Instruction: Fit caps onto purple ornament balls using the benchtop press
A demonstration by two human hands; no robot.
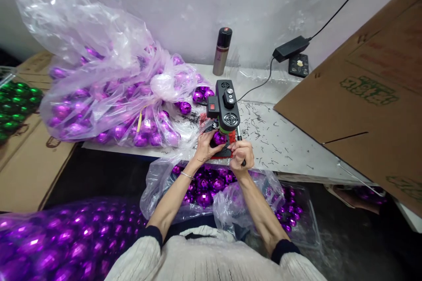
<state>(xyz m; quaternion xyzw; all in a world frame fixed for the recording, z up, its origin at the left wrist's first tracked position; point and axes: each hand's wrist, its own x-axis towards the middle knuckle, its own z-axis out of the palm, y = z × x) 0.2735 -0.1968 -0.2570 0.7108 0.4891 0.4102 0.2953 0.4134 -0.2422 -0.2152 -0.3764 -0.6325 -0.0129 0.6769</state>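
Observation:
My left hand (203, 148) is closed on a shiny purple faceted bauble (219, 138), holding it under the head of a small black bench machine (223, 107). The machine has a red switch and two round vents, and stands on a red and black base. My right hand (241, 156) is curled round the machine's lever (239, 133), just right of the bauble; the lever's black end shows below the fist. Below the table edge, an open clear bag (156, 180) of purple baubles lies between my forearms.
A big clear plastic bag (108, 83) of purple baubles fills the table's left. A spray can (221, 52) and a power adapter (290, 48) are at the back. Short dark bits litter the white tabletop (263, 134). A cardboard box (362, 92) stands right; green baubles (18, 107) lie far left.

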